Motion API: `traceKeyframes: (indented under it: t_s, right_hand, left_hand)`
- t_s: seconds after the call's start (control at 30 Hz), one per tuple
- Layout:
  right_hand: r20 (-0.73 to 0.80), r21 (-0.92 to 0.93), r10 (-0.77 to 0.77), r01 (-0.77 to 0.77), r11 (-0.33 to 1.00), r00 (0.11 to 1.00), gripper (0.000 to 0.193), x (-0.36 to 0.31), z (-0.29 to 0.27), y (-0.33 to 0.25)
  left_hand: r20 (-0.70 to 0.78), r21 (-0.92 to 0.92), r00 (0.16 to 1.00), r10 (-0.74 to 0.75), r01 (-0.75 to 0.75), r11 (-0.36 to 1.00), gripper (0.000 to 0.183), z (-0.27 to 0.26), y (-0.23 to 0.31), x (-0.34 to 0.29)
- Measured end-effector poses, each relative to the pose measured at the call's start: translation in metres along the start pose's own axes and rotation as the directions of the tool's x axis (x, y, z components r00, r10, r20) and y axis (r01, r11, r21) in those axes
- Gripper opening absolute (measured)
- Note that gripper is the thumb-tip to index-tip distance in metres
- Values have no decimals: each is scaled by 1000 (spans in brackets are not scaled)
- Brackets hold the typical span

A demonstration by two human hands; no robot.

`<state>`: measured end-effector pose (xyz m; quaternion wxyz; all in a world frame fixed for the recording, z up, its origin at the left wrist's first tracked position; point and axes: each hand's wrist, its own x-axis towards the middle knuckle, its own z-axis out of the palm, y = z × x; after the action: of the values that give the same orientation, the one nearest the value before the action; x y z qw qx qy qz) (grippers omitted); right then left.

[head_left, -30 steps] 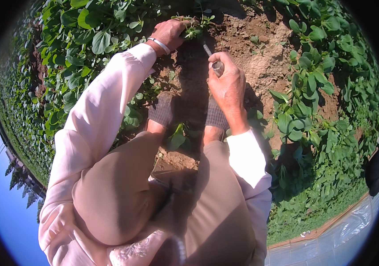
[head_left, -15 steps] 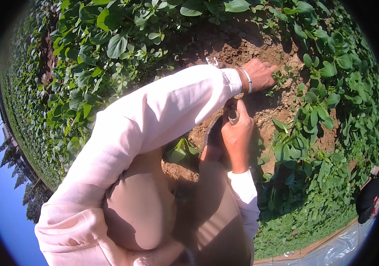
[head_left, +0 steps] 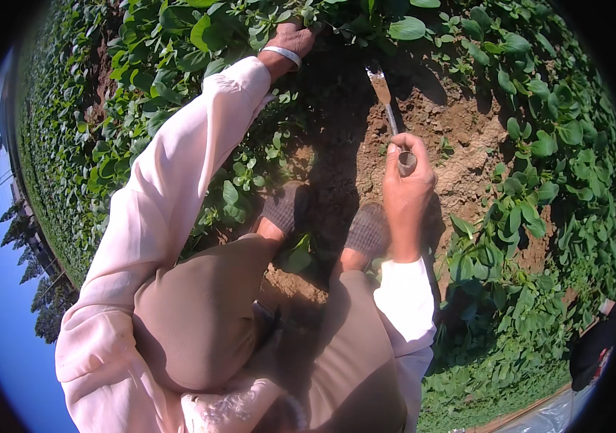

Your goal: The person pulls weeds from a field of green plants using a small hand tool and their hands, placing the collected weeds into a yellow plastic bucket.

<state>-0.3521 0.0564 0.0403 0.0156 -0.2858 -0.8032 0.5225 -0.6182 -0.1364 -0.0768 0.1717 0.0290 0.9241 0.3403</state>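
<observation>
My left hand [head_left: 291, 43], with a white bangle at the wrist, reaches far forward into the low leafy plants [head_left: 232, 29]. Its fingers are curled in among the stems and partly hidden, so what they grip cannot be made out. In front of my right knee, my right hand [head_left: 409, 177] is closed round the tube-like handle of a hand weeder [head_left: 381, 88]. The weeder's narrow flat metal blade points away from me over shaded brown soil [head_left: 423, 101], its tip bright in the sun. A small green sprig [head_left: 445, 148] stands in the soil beside that hand.
Both my feet [head_left: 366, 229] are on the ground in dark ribbed footwear, knees bent. Between them grows a broad-leaved plant [head_left: 298, 256]. Dense broad-leaved plants [head_left: 531, 195] line the right side. A dark object [head_left: 596, 350] and clear plastic sheeting [head_left: 550, 413] lie at the lower right.
My left hand has left the small weeds on the right and swung far left into the foliage. The right hand has moved slightly up and right, and the weeder's blade now shows.
</observation>
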Motion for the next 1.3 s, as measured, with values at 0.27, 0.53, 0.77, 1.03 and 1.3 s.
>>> traceKeyframes:
  t_s: [0.27, 0.53, 0.77, 1.03, 1.3]
  right_hand:
    - [4, -75, -24, 25, 997, 1000, 18, 42, 21, 8]
    - [63, 86, -7, 2, 996, 998, 13, 62, 27, -2]
    - [-35, -22, -2, 1, 1000, 999, 12, 24, 12, 0]
    - [-45, 105, 24, -19, 994, 999, 9, 59, 24, 6]
    - [-64, 129, 45, -37, 991, 997, 10, 26, 13, 9]
  left_hand:
    - [347, 227, 909, 232, -322, 919, 40, 33, 20, 11]
    - [203, 181, 929, 309, -346, 921, 51, 56, 26, 9]
    - [100, -256, 957, 274, -241, 936, 46, 31, -3, 8]
    - [201, 83, 937, 285, -307, 948, 37, 55, 66, -18]
    - [202, 413, 967, 158, -230, 881, 39, 95, 67, -9]
